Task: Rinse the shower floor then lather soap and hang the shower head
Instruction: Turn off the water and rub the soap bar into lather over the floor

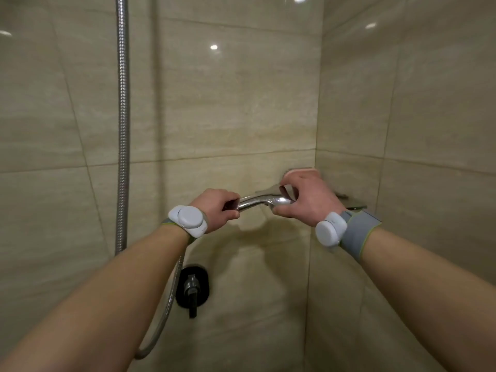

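walls: beige glossy tiles (241, 103); black valve plate (192, 289) low on wall; corner shelf (346, 200) partly hidden

Between the hands, the shower head (261, 202) is polished chrome, mirror-bright; left of them the hose (123, 124) is ribbed shiny metal; the tiles (236, 108) behind are glossy, smooth beige stone-look; the wristbands (358, 232) grey cloth, their pods (189, 220) matt plastic.

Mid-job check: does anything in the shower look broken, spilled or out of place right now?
Nothing stands out. Both hands grip the chrome shower head, left hand on the handle, right hand at the head end. The hose hangs straight, the black wall valve looks intact, and the tiles show no damage.
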A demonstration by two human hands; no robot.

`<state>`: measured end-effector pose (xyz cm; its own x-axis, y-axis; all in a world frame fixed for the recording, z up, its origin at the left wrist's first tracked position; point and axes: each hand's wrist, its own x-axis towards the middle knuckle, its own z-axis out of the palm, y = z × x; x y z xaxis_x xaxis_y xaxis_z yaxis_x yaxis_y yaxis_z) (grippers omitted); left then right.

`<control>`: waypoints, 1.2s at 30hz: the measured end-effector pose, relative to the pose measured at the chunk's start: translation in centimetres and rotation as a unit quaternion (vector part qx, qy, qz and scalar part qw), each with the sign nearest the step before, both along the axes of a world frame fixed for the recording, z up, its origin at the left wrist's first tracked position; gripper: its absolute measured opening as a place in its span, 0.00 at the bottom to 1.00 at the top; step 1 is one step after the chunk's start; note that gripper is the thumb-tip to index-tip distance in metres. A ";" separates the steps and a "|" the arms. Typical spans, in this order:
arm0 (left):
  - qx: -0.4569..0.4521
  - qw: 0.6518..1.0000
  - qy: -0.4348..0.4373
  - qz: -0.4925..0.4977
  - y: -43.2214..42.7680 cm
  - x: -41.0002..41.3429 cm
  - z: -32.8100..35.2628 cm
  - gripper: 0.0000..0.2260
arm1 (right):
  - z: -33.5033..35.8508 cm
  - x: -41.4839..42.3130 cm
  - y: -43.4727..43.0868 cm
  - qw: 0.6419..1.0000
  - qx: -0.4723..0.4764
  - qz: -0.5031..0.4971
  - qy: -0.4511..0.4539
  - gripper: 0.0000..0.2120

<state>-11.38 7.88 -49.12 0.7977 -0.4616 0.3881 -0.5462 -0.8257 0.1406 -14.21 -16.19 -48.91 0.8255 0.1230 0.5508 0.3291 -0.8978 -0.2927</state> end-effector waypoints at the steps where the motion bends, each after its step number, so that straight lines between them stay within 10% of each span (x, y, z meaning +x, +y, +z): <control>1: -0.003 1.000 -0.007 -0.009 -0.5 0.5 0.5 0.07 | 0.6 0.2 -0.5 1.000 0.001 -0.010 -0.003 0.31; 36: -0.064 0.993 -0.002 -0.101 -10.5 10.8 1.3 0.15 | 0.3 3.0 -6.9 0.979 0.054 -0.192 0.041 0.26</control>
<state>-0.57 -2.60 -47.86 0.6931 -0.5582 0.4562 -0.6989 -0.6754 0.2354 -11.18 -23.08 -48.64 0.8418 -0.2601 0.4730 -0.0554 -0.9133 -0.4035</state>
